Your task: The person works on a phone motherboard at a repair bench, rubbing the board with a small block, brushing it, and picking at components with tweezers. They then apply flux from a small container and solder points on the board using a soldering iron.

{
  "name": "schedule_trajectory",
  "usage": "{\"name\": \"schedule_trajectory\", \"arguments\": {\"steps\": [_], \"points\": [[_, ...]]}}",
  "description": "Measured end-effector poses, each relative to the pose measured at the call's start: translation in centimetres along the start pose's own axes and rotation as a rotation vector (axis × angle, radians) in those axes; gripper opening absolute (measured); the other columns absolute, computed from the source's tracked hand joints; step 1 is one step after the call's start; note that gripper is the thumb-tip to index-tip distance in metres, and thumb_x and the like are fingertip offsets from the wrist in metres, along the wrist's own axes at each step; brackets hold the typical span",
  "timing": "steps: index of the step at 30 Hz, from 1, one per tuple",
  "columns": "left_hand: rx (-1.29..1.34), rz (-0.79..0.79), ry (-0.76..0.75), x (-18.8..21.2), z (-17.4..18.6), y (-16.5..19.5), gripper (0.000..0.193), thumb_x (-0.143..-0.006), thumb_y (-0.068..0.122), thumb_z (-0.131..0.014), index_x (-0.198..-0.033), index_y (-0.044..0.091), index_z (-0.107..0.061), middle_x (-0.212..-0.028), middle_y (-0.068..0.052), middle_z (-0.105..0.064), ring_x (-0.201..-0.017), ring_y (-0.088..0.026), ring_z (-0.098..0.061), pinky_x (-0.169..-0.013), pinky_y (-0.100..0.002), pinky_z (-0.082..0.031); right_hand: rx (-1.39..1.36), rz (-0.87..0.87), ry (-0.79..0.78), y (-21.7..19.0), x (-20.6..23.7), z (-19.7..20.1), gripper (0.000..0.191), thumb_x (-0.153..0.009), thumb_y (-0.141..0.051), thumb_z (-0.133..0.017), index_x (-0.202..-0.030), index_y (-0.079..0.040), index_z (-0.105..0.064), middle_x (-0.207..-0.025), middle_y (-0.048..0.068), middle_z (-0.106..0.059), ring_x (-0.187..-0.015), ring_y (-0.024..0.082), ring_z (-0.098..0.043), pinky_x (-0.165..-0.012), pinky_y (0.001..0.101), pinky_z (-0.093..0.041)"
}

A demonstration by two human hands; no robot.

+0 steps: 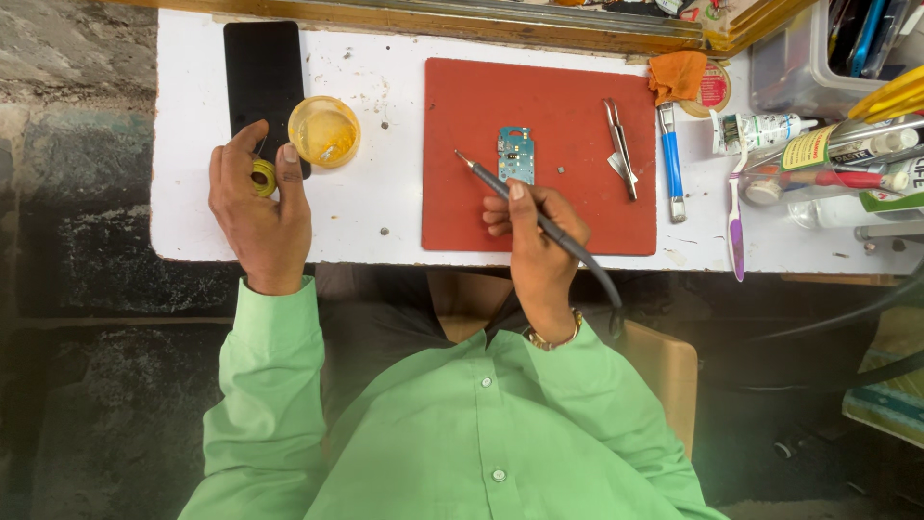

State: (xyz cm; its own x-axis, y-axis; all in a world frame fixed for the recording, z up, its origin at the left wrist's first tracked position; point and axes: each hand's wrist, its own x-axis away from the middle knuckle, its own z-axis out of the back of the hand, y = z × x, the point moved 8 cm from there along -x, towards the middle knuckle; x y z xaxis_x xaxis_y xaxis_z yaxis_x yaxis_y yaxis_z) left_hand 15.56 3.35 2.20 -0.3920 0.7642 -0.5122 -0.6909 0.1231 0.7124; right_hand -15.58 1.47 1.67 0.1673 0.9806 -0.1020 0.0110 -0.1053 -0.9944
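My right hand (534, 252) grips a dark soldering iron (510, 197) like a pen, its tip pointing up-left over the red mat (577, 125). A small blue circuit board (517, 154) lies on the mat just right of the tip, apart from it. My left hand (258, 217) rests on the white table and holds a small yellow spool (263, 176) between thumb and fingers. Right above it stands a round yellow tub (324, 132), beside a black phone (262, 77).
Metal tweezers (620, 146) lie on the mat's right side. A blue-handled tool (671, 164), a purple toothbrush (734, 221), tubes (828, 154) and an orange cloth (678, 74) crowd the right end. The iron's cable (602, 284) runs off the table's front edge (366, 260).
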Motion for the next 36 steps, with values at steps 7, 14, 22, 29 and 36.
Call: {"name": "schedule_trajectory", "arguments": {"steps": [7,14,22,29,36], "points": [[-0.008,0.008,0.001,0.1,0.0,-0.1,0.024,-0.112,0.014,-0.071,-0.13,-0.001,-0.064,-0.104,-0.01,-0.06,-0.087,-0.02,-0.054,-0.077,-0.037,-0.046,0.277,0.235,-0.091,-2.4,3.6,-0.5,0.02,-0.097,-0.002,-0.071,-0.117,0.004,-0.073,-0.102,0.01,-0.072,-0.078,0.012,-0.063,-0.066,0.0241,-0.051],[-0.007,0.002,-0.003,0.1,-0.1,-0.2,0.024,-0.113,0.014,-0.07,-0.131,-0.001,-0.064,-0.104,-0.01,-0.059,-0.088,-0.019,-0.054,-0.078,-0.037,-0.046,0.552,0.603,-0.221,-4.7,6.4,-1.6,0.034,-0.083,0.01,-0.071,-0.114,-0.004,-0.076,-0.127,0.016,-0.063,-0.105,0.027,-0.067,-0.088,0.0344,-0.058],[0.022,0.005,0.013,0.1,0.0,-0.5,0.022,-0.115,0.015,-0.062,-0.13,-0.001,-0.065,-0.102,-0.009,-0.057,-0.084,-0.018,-0.05,-0.073,-0.036,-0.042,0.781,0.744,-0.549,-5.5,8.7,-1.2,0.037,-0.075,0.007,-0.073,-0.111,0.001,-0.075,-0.131,0.02,-0.062,-0.112,0.036,-0.063,-0.087,0.0385,-0.057],[0.062,-0.059,0.065,0.3,0.5,-0.5,0.022,-0.119,0.013,-0.057,-0.131,-0.003,-0.064,-0.103,-0.01,-0.056,-0.087,-0.017,-0.051,-0.074,-0.035,-0.041,0.464,0.359,-0.257,-2.6,9.0,3.2,0.022,-0.088,0.004,-0.073,-0.109,-0.001,-0.075,-0.114,0.017,-0.074,-0.09,0.024,-0.075,-0.075,0.028,-0.06],[0.169,-0.077,0.11,1.0,0.6,0.3,0.025,-0.116,0.017,-0.054,-0.126,-0.005,-0.062,-0.101,-0.009,-0.053,-0.083,-0.014,-0.048,-0.069,-0.03,-0.04,-0.38,-0.095,0.005,4.8,9.9,6.9,0.022,-0.103,-0.005,-0.062,-0.12,0.007,-0.066,-0.106,0.023,-0.075,-0.095,0.032,-0.076,-0.087,0.0404,-0.064]]}}
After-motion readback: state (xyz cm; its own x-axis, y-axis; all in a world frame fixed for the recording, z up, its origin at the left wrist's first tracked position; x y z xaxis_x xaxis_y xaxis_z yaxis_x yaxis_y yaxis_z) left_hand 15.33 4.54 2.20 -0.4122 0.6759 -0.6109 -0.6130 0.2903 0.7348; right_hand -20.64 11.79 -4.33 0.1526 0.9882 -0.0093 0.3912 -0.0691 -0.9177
